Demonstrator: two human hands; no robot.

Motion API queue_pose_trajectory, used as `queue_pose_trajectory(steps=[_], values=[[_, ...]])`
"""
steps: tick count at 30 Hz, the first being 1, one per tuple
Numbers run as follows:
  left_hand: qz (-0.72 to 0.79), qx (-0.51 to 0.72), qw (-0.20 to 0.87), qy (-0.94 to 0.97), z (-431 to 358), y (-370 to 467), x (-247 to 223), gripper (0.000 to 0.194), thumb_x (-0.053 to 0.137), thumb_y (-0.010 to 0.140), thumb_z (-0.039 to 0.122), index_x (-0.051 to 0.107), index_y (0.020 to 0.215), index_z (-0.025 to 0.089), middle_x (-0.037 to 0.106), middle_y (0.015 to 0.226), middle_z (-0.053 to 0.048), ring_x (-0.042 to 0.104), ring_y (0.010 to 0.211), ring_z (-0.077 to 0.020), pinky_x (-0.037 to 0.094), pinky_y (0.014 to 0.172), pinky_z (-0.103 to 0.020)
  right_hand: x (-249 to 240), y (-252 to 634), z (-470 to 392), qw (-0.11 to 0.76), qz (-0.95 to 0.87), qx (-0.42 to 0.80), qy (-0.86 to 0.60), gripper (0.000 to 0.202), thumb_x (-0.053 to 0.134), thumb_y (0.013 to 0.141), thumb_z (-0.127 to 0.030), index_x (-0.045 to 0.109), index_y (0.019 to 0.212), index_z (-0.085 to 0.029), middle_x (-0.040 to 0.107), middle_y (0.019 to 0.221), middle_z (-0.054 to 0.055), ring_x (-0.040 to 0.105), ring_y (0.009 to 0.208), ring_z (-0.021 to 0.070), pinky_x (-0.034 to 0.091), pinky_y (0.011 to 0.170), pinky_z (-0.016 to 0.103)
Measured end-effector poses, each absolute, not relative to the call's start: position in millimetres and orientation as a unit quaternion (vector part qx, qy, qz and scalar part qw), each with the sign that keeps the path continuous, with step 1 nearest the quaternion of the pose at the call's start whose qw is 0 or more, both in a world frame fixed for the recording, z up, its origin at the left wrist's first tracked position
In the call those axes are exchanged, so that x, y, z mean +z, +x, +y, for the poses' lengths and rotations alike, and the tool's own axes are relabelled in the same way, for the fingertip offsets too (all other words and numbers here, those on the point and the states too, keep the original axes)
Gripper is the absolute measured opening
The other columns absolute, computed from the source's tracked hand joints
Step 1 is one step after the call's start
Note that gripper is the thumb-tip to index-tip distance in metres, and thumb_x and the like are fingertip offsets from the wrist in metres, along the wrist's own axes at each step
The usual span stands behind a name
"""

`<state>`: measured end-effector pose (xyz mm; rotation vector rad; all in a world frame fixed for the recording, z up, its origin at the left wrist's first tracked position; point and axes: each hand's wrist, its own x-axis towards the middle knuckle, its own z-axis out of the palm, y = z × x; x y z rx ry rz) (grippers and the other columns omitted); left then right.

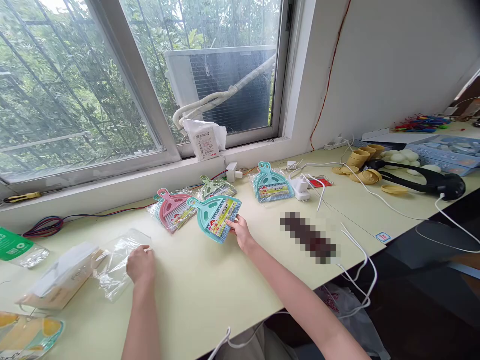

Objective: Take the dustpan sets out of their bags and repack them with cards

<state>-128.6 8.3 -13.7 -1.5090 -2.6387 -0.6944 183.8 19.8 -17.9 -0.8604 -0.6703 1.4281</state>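
My right hand grips the bristle end of a turquoise mini dustpan and brush set with a yellow label, held over the table. My left hand is closed at the right edge of a clear plastic bag, which lies crumpled; its fingertips are partly hidden. Behind the held set lie a pink dustpan set and a green dustpan set, both in clear wrapping. Farther right is a stack of wrapped turquoise dustpan sets.
A tissue pack and a green-labelled bottle stand at the left. White chargers and cables, a blurred dark object, yellow cups and a black headset-like device are on the right. The window sill borders the back.
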Motion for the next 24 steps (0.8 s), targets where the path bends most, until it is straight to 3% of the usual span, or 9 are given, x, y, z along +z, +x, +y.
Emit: queue_pose_trajectory(steps=[3,9,16,24], values=[[-0.812,-0.323,0.07,-0.481,5.2,-128.5,-6.0,0.031,0.042,0.081,0.023,0.067,0.096,0.011,0.065,0.096,-0.018,0.06,0.096,-0.0339,0.046,0.085,-0.046,-16.4,184.6,18.6,0.625,-0.285,0.621,-0.378,0.042,0.076,0.059,-0.03,0.057,0.095,-0.02,0.07,0.092,0.004,0.067,0.084,0.0212,0.054,0.073,0.033],[-0.639,-0.493,0.169,-0.567,0.4,-92.5,14.2,0.027,0.04,0.087,0.023,0.062,0.1,0.015,0.057,0.122,-0.013,0.052,0.117,-0.0246,0.04,0.1,-0.039,-13.6,187.2,18.4,0.634,-0.272,0.62,-0.374,0.043,0.076,0.058,-0.03,0.056,0.095,-0.02,0.07,0.095,0.005,0.067,0.086,0.0222,0.055,0.074,0.034],[-0.515,-0.426,0.031,-0.743,12.1,-50.0,-14.6,0.025,0.042,0.084,0.018,0.065,0.094,0.019,0.056,0.122,-0.011,0.056,0.111,-0.0247,0.044,0.099,-0.042,-10.1,195.1,18.5,0.655,-0.27,0.604,-0.365,0.044,0.074,0.061,-0.028,0.056,0.1,-0.02,0.069,0.1,0.006,0.066,0.088,0.0218,0.055,0.073,0.033],[-0.587,-0.394,-0.049,-0.706,22.4,-54.6,-34.2,0.023,0.049,0.081,0.03,0.069,0.083,0.018,0.058,0.118,-0.013,0.061,0.098,-0.028,0.049,0.089,-0.046,-10.1,198.4,17.6,0.631,-0.297,0.607,-0.38,0.037,0.073,0.064,-0.026,0.057,0.097,-0.02,0.069,0.098,0.005,0.067,0.085,0.021,0.056,0.073,0.033]])
